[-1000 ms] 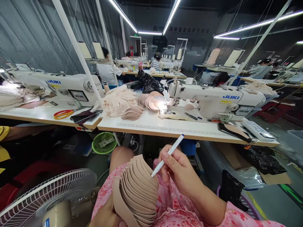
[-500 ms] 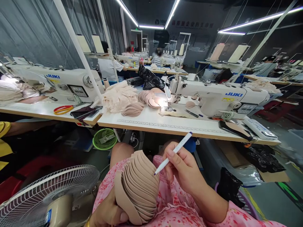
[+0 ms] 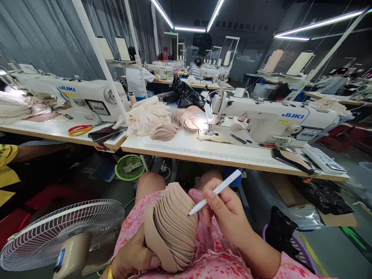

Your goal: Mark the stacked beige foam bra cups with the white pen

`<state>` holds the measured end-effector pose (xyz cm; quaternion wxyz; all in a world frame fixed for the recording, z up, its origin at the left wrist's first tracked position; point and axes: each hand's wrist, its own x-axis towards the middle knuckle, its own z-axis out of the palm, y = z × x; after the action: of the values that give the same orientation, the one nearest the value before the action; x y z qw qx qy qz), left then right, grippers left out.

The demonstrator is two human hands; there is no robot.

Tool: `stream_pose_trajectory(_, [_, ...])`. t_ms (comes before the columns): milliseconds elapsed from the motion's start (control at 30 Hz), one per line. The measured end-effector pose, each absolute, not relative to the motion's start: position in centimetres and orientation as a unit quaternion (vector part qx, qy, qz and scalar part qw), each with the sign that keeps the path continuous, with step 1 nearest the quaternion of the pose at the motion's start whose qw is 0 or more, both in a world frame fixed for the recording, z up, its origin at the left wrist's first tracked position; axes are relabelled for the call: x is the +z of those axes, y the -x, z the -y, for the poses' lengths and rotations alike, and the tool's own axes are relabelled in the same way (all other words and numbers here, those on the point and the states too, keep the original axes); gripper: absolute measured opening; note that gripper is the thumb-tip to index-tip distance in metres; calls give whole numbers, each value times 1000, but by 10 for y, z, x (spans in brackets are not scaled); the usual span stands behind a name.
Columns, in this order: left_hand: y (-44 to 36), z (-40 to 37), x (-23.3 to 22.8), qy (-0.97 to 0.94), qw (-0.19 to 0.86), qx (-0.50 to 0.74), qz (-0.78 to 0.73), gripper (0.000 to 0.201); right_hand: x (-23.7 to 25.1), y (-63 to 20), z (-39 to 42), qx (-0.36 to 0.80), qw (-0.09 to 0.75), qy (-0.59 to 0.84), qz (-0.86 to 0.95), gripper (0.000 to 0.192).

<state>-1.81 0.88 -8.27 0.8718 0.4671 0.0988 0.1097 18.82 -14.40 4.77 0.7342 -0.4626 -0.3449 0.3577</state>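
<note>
My left hand (image 3: 138,252) is closed around the lower left side of a fanned stack of beige fabric pieces (image 3: 174,228), held over my lap. The pieces have curved edges and overlap in many thin layers. Between the thumb and fingers of my right hand (image 3: 225,205) is a white marker pen (image 3: 216,192). Its purple tip points down and left and sits at the right part of the stack's edges. Whether the tip touches the fabric, I cannot tell.
A sewing machine (image 3: 270,120) stands on the table (image 3: 186,149) ahead, beside beige pieces (image 3: 164,132) and cream fabric (image 3: 149,116). A fan (image 3: 66,232) is close on my left, near a green basket (image 3: 129,168). A co-worker's arm (image 3: 40,151) shows at far left.
The marker's tip has shifted slightly left across the stack's edges. The whole scene sits a little further right in view as the camera turned. Both hands keep their holds.
</note>
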Motion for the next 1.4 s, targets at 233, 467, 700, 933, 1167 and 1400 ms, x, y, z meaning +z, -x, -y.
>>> stream_pose_trajectory(233, [12,-2,-51,-482,857,133,-124,62,46,-185,147,370,734,452,347,36])
stream_pose_trajectory(467, [18,-5,-64,-466,863,127,-146,78,46,-181,151,351,701,491,380,35])
stream_pose_trajectory(700, [19,-5,-59,-487,850,131,-154,92,46,-180,151,350,722,471,366,34])
stream_pose_trajectory(933, [21,-18,-45,-569,807,51,-149,83,47,-180,152,376,700,475,378,35])
stream_pose_trajectory(1167, [11,-6,-26,-521,842,42,-133,84,46,-179,151,364,674,503,400,36])
stream_pose_trajectory(1400, [5,1,-13,-490,861,49,-127,87,44,-181,152,370,693,487,381,33])
